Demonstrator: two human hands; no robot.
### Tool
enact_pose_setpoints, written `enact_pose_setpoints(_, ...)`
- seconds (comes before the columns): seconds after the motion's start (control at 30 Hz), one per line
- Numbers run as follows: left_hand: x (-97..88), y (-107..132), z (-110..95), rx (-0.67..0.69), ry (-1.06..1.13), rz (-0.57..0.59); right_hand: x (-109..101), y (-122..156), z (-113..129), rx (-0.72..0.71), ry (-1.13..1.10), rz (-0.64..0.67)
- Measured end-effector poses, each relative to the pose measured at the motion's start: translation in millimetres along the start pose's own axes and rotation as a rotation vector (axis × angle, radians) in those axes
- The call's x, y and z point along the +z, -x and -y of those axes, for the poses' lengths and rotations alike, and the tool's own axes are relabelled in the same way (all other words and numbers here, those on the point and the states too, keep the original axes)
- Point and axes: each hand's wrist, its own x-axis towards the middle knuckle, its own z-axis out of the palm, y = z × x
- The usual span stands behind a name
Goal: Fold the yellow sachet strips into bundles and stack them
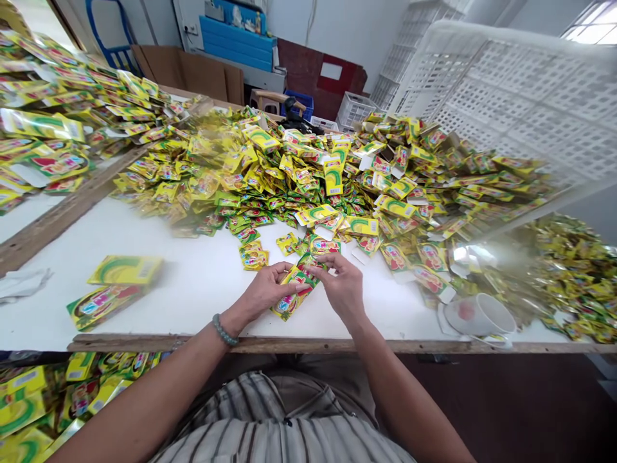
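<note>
My left hand (265,290) is closed around a small printed yellow-and-green carton (288,307), which lies slanted just above the white tabletop. At the carton's far end, my right hand (344,288) pinches a small green-and-yellow sachet (307,262); how far the sachet sits inside the carton is hidden by the fingers. Right beyond my hands lie another carton (324,245) and a few loose sachets (254,256). To the left, one yellow carton (125,270) and one picture-side carton (103,303) lie next to each other on the table.
A large heap of sachets (250,209) and cartons (395,206) covers the back. A white perforated crate (506,96) leans at the right, near a white mug (479,315). Wooden strips edge the table (193,308). More cartons (29,405) lie below at the left.
</note>
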Motion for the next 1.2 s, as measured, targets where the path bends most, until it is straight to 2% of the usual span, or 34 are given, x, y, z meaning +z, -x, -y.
enact_pose_setpoints(0.07, -0.5, -0.1, -0.8, 0.004, 0.006, -0.010, -1.5, 0.0, 1.5, -0.062, 0.043, 0.009)
enact_pose_setpoints(0.2, -2.2, -0.5, -0.4, 0.025, 0.014, -0.027, -2.2, 1.7, 4.8, -0.205, 0.158, 0.148)
enact_pose_setpoints(0.4, -5.8, 1.4, 5.4, 0.051, -0.050, -0.014, 1.7, 5.9, 5.6, -0.146, 0.194, 0.408)
enact_pose_setpoints(0.47, -5.7, 1.0, 5.4, 0.093, -0.046, -0.044, 3.4, 9.8, 3.7, -0.127, 0.115, 0.332)
enact_pose_setpoints(0.57, -4.2, -1.1, 3.6, 0.200, 0.004, -0.103, 6.7, 16.0, -0.9, -0.130, -0.032, 0.033)
enact_pose_setpoints(0.63, -3.8, -2.2, 2.7, 0.252, 0.015, -0.118, 9.8, 18.1, -4.5, -0.114, -0.114, -0.037)
enact_pose_setpoints(0.73, -5.2, -1.8, 2.2, 0.263, -0.010, -0.107, 15.2, 17.8, -9.6, -0.058, -0.262, 0.099)
enact_pose_setpoints(0.87, -8.0, 0.0, -0.1, 0.152, -0.013, -0.063, 18.1, 16.0, -13.0, 0.021, -0.389, 0.322)
enact_pose_setpoints(0.93, -7.9, 0.0, -2.3, 0.102, -0.011, -0.032, 16.6, 15.4, -11.6, 0.067, -0.389, 0.341)
enact_pose_setpoints(1.0, -7.1, -0.4, -3.9, 0.099, 0.010, -0.031, 13.7, 14.4, -8.0, 0.074, -0.346, 0.291)
enact_pose_setpoints(1.07, -6.7, -0.8, -4.2, 0.118, 0.041, -0.077, 10.2, 12.8, -3.8, 0.026, -0.269, 0.264)
enact_pose_setpoints(1.13, -7.3, -0.7, -3.2, 0.137, 0.041, -0.131, 7.2, 10.6, -0.7, -0.006, -0.227, 0.291)
enact_pose_setpoints(1.2, -8.4, -0.2, -1.8, 0.154, 0.003, -0.155, 5.7, 8.4, 0.6, 0.039, -0.252, 0.324)
